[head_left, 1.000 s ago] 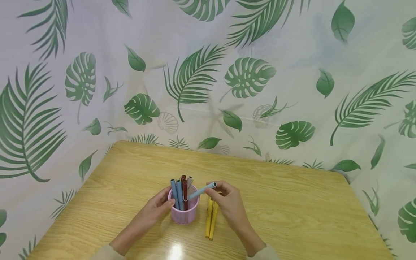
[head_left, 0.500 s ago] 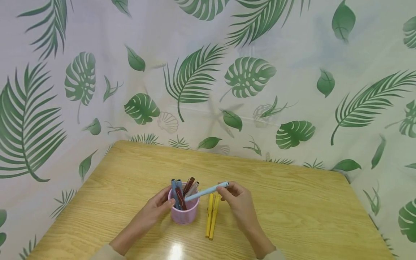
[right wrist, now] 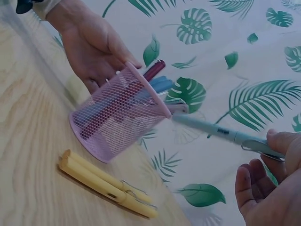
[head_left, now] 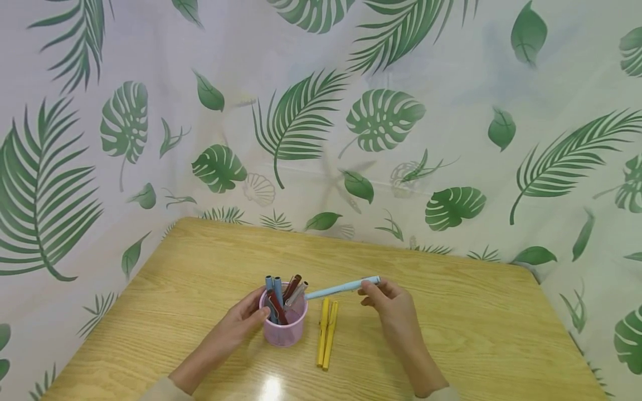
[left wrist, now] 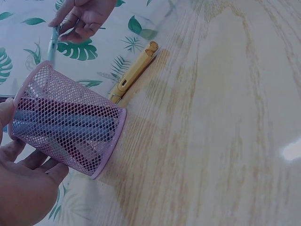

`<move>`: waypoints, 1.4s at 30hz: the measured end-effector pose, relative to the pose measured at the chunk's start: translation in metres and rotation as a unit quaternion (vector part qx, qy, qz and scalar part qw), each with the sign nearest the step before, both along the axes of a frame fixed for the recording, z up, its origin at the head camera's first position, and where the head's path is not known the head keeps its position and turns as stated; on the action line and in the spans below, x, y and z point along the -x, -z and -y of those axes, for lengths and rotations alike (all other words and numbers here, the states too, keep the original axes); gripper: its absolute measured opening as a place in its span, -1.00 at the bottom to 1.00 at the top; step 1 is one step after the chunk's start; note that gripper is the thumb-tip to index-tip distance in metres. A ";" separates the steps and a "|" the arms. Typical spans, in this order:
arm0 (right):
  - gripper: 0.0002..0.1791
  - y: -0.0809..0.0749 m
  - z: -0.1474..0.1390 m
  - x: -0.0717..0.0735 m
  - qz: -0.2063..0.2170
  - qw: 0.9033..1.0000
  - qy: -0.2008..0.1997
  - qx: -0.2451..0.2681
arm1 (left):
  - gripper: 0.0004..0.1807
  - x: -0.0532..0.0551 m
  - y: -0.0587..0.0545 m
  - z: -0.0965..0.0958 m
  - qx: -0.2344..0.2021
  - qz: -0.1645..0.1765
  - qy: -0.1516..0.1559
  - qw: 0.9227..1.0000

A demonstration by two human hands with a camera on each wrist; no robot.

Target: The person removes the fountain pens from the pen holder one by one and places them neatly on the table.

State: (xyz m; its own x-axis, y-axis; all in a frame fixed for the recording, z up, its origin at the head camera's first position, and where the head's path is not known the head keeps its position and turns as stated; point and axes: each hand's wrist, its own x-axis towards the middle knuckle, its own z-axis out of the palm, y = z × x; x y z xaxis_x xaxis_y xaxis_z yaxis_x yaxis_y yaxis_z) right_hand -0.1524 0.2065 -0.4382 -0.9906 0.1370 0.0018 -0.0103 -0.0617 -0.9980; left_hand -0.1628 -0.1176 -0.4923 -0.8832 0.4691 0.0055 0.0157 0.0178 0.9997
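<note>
A pink mesh pen holder [head_left: 283, 334] stands on the table, and my left hand [head_left: 239, 323] grips its left side with fingers and thumb around it. Inside it lean blue pens [head_left: 278, 292], dark red pens [head_left: 292, 287] and a greyish pen [head_left: 297, 293]. Between thumb and fingers my right hand [head_left: 396, 312] pinches the capped end of a light blue pen [head_left: 341, 288]. That pen slants just outside the holder, its far end close by the rim [right wrist: 170, 113]. Two yellow pens [head_left: 327, 334] lie side by side right of the holder.
The wooden table [head_left: 461, 323] reaches back to a white curtain [head_left: 311, 184] printed with green leaves. In the left wrist view, the yellow pens [left wrist: 134, 70] lie close to the holder's base.
My right hand has moved right, drawing the light blue pen out of the holder. The dark red and greyish pens have tipped over inside. My left hand has kept its place.
</note>
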 end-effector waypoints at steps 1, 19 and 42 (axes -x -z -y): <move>-0.75 -0.001 -0.003 0.000 -0.003 1.000 0.004 0.011 | -0.29 0.000 0.000 0.000 0.000 0.001 0.001 1.000; -0.83 -0.023 -0.063 -0.002 -0.046 0.996 0.027 0.072 | -0.28 0.000 -0.001 0.000 0.002 0.004 0.003 1.000; -0.85 -0.007 -0.078 0.002 -0.032 0.999 0.025 0.034 | -0.27 0.000 -0.001 0.000 0.008 0.002 -0.001 1.000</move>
